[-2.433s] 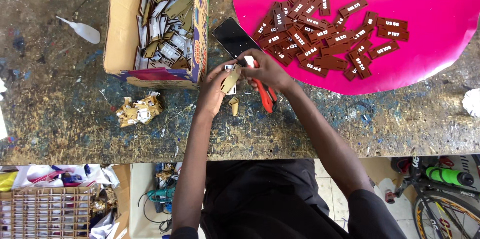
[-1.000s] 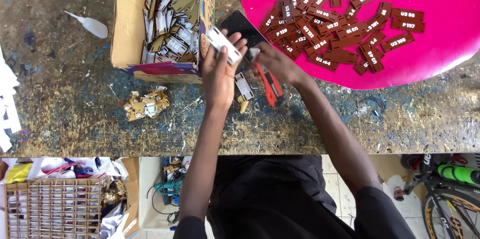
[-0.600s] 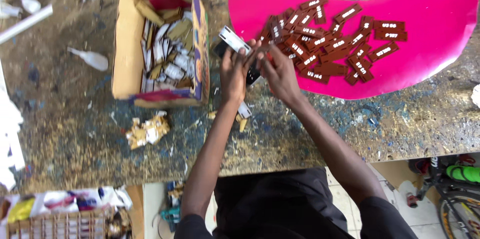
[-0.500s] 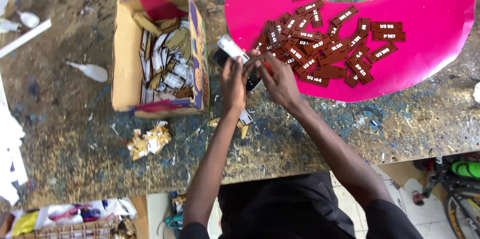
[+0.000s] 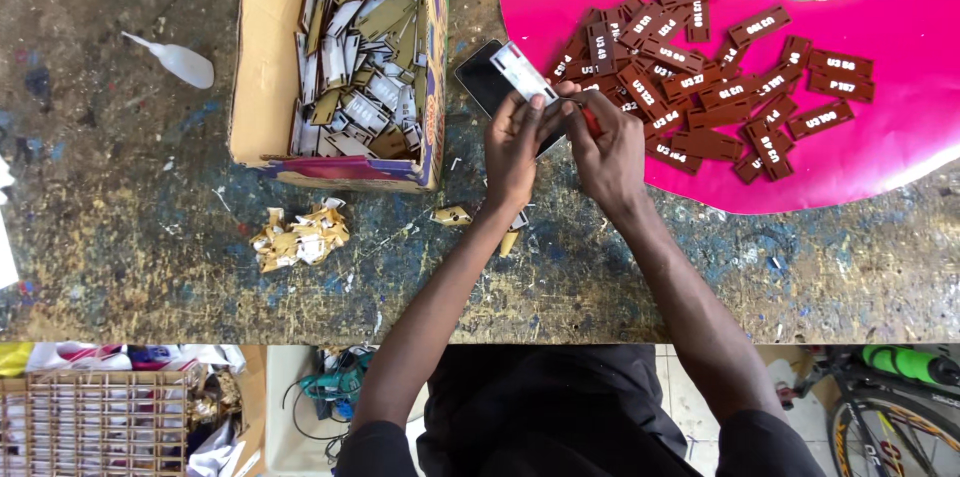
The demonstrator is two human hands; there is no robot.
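1. Since the picture of half a second ago, both hands have come a little toward the left and the small white tag (image 5: 522,72) is now lifted higher in front of them. It sticks out to the far left over the dark phone (image 5: 482,85). In the oldest picture the hands were nearer to the table edge, so they have travelled to the far side.
2. The left hand (image 5: 512,147) is closed on the white tag: the thumb and fingers pinch its near end, and the tag is tilted, off the table.
3. The right hand (image 5: 607,152) is pressed against the left one, with its fingers curled together. Something thin and red (image 5: 590,119) shows between its fingers. I judge that it grips a small tool, but the grip itself is hidden, so I cannot tell more.
4. My judgement is that the work on this one tag is in progress: it is held up between both hands and not yet put down anywhere.
5. Just to the right lies a heap of brown tags (image 5: 700,87) on a pink sheet (image 5: 900,157).
6. To the left stands an open cardboard box (image 5: 262,57) full of pale cut pieces.
7. Nearer, on the stained table (image 5: 150,257), lies a small pile of crumpled scraps (image 5: 298,237). A small white squeeze bottle (image 5: 175,59) lies at the far left.
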